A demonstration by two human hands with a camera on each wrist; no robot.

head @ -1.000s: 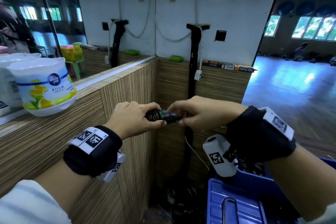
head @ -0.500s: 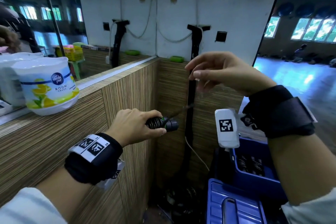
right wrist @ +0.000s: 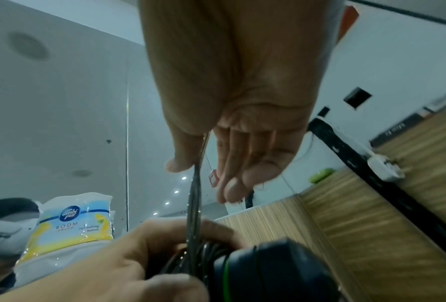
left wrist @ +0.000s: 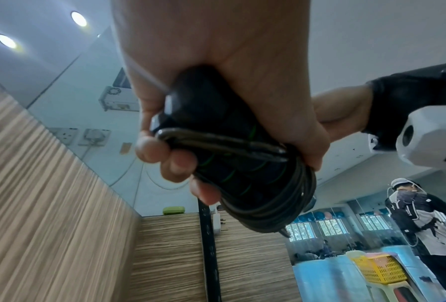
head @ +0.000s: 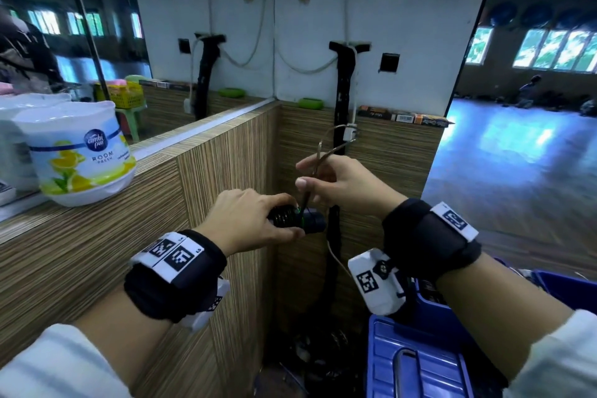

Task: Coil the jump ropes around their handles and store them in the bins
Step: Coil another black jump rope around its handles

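Observation:
My left hand (head: 255, 220) grips the black jump rope handles (head: 307, 220), which have thin green rings and lie level in front of the wooden panel. Dark rope is coiled round the handles (left wrist: 245, 169) in several turns (left wrist: 276, 206). My right hand (head: 339, 182) is just above the handles and pinches the last loop of rope (head: 326, 147) between thumb and fingers. From the pinch (right wrist: 198, 165) the doubled rope (right wrist: 194, 206) runs straight down to the coil. A blue bin (head: 433, 304) stands low at the right, partly hidden by my right wrist.
A wood-grain counter (head: 97, 236) runs along the left with a room freshener tub (head: 80, 152) on it. A blue crate lid (head: 416, 365) lies at the bottom right. A black post (head: 342, 113) and cables hang in the corner. An open hall floor (head: 517, 165) lies to the right.
My right hand swung up and away from the handles with the rope, then came back down close above them, holding a short loop. My left hand kept its grip on the handles.

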